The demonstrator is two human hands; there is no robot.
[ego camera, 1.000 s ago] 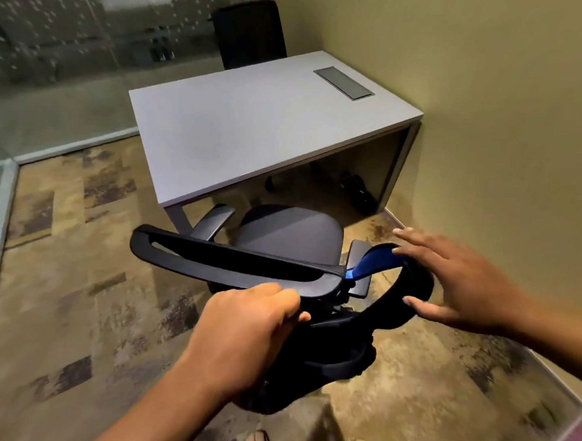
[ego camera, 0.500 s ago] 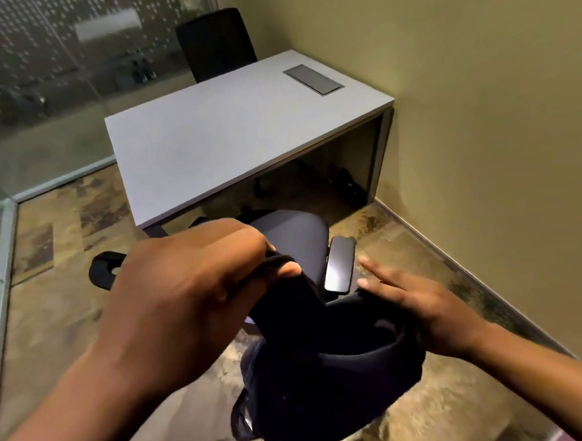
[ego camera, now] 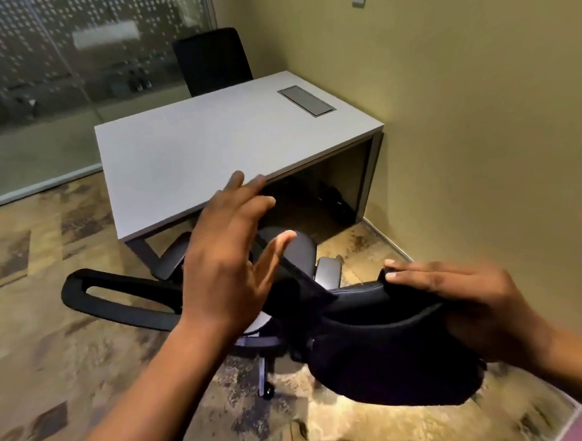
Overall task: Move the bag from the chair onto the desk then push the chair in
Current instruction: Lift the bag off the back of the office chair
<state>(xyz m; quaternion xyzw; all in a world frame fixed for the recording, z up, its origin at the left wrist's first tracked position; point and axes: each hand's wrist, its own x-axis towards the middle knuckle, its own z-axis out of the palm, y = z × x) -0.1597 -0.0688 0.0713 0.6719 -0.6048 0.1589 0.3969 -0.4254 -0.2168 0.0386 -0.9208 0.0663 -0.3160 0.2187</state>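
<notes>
So the soft black fabric bag [ego camera: 386,361] is held off the floor to the right of the black mesh-backed office chair [ego camera: 295,250], clear of the seat, and not on the pale grey rectangular desk [ego camera: 210,150] yet. The right hand [ego camera: 472,308] is clamped over the bag's upper edge, fingers on top and the rest tucked underneath, so the whole weight looks to be carried there. The left hand [ego camera: 227,258] is spread wide with nothing gripped; a black strap [ego camera: 300,281] from the bag runs up past its thumb, but whether it's actually resting on the hand can't be told from the blur. Biggest risk, probably: with a one-sided pinch on floppy fabric, the bag could sag and slip out on the way up to the desk. That loose strap could also get snagged on the chair's armrest [ego camera: 328,272] or backrest frame, which sits right beside the lift path, and the chair would then be dragged or spun. If the bag gets dropped near the desk's front edge, it might slide off.
</notes>
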